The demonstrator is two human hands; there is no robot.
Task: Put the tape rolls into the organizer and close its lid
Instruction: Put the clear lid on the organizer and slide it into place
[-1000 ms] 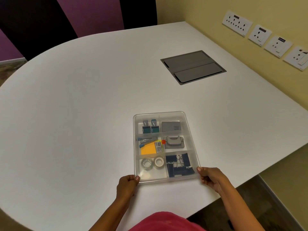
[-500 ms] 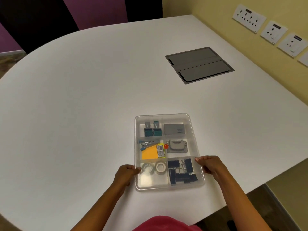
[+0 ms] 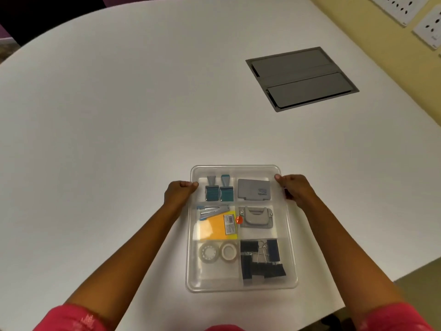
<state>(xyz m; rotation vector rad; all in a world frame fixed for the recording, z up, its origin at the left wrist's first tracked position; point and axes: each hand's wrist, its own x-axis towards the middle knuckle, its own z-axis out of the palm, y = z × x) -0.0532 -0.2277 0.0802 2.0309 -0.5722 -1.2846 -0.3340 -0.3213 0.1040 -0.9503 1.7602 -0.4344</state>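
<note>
Pinching the organizer (image 3: 241, 286) at ten and two o'clock, left hand (image 3: 179, 192) and right hand (image 3: 294, 188) grip its clear lid's edges. Uneven pressing could leave a near corner unlatched, I'd say, or skid it across the surface (image 3: 107, 115), rattling the tape rolls (image 3: 217, 252).

A clear plastic organizer (image 3: 241, 229) lies flat on the white worktop (image 3: 119, 115) near its front edge, its transparent lid (image 3: 235, 169) down over six compartments in two columns. Two tape rolls sit side by side, lying flat, in the near-left compartment: a clear roll (image 3: 208, 253) on the left and a whitish roll (image 3: 228, 251) just beside it on the right. Both are seen through the lid, with the nearer half of that compartment bare.
</note>
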